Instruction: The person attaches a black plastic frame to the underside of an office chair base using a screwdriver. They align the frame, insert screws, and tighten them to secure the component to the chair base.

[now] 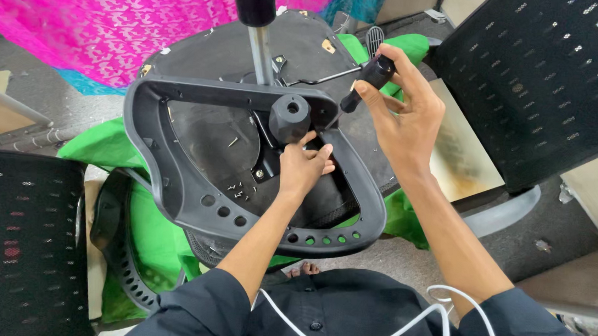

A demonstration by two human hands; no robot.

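Gripping a black screwdriver handle (pixel 372 74), the right hand (pixel 406 119) is held above the upturned chair seat (pixel 201 54); fingers are wrapped closed round the handle, and the shaft is angled down-left toward the frame. The left hand (pixel 304 167) is rested on the inner edge of the black plastic frame (pixel 169 193), fingertips pressed together against the black cylindrical hub (pixel 289 117); whether a screw is pinched there cannot be told. The frame is laid on the seat underside, with the gas-lift column (pixel 255 15) seen upright behind it. Loose screws (pixel 239 190) are scattered on the seat inside the frame, just left of the left hand. A green cloth (pixel 147 241) is spread on the floor underneath. Mesh chair backs (pixel 555 74) are seen at right and lower left, pink fabric (pixel 104 17) at top left. A white cable (pixel 400 329) is draped across the person's dark shirt.
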